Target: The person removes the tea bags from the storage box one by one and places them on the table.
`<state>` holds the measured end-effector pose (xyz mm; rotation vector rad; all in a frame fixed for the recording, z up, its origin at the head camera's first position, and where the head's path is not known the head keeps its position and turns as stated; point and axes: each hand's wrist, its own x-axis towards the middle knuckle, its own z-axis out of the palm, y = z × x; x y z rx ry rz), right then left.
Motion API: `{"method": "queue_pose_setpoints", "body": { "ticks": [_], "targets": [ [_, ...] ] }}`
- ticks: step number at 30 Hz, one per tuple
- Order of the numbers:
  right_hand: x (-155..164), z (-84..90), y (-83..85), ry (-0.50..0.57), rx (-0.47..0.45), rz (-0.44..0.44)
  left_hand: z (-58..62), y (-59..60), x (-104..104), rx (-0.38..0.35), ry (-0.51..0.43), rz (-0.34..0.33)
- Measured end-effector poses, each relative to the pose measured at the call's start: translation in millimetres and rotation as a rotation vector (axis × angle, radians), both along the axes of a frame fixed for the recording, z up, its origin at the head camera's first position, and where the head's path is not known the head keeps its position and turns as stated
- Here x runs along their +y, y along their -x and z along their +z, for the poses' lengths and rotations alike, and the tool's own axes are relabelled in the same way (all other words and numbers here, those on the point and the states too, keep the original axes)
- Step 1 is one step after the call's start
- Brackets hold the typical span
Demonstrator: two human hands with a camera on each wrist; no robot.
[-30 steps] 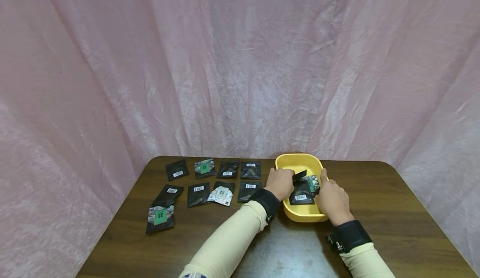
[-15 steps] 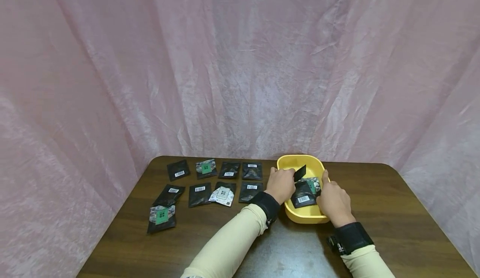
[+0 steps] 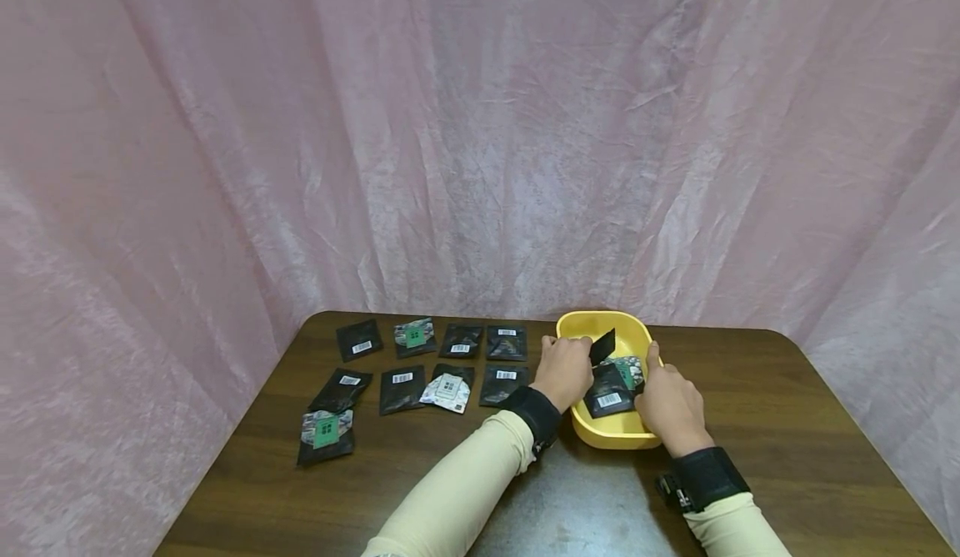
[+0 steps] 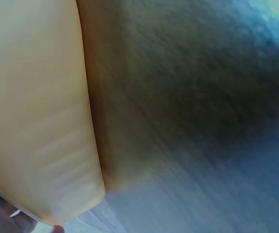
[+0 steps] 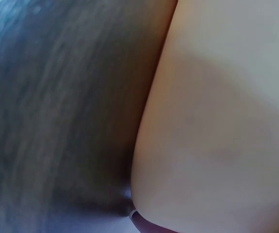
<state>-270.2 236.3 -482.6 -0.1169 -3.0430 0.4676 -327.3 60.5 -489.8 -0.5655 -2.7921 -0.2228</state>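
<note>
1. Two hands work at my yellow tub (image 3: 600,439): my left hand (image 3: 564,368) pinches a black packet (image 3: 602,346) above it.
2. My right hand (image 3: 670,407) grips the rim.
3. A loose pinch could drop the packet.

The tub (image 3: 570,430) was yellow, the worktop (image 3: 787,424) dark brown woodgrain. Left of the tub lay black packets (image 3: 402,388) with white barcodes, two bearing green squares (image 3: 324,431). The curtain (image 3: 465,140) was pink.
</note>
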Motion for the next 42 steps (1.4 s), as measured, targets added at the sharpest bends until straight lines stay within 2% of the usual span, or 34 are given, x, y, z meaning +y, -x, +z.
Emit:
{"method": "queue_pose_setpoints", "body": {
  "ticks": [5,10,18,23,28,34,37,42],
  "targets": [
    [0,0.4,0.0,0.000,0.002,-0.002,0.4,-2.2,-1,0.054,-0.036,-0.007],
    [-1,0.6,-0.4,0.001,-0.003,-0.004,-0.1,-3.6,-3,0.114,-0.033,-0.013],
    [-2,-0.2,0.2,-0.009,-0.029,-0.010,-1.7,-4.4,-12,0.129,-0.071,-0.035],
    [-3,1.1,-0.5,-0.012,-0.040,-0.008,-6.1,-10.6,-19,0.173,-0.168,-0.033],
    [-2,1.9,-0.4,-0.013,-0.043,-0.003,-5.3,-24.4,-30,0.261,-0.310,-0.070],
    [-1,0.5,1.0,-0.010,-0.029,0.009,8.3,-47.7,-53,0.321,-0.357,-0.092],
    [0,0.2,1.6,-0.012,-0.031,0.009,14.1,-61.0,-69,0.346,-0.347,-0.062],
    [0,2.6,0.6,-0.009,-0.042,0.014,21.9,-82.4,-98,0.417,-0.359,0.028]
  ]
}}
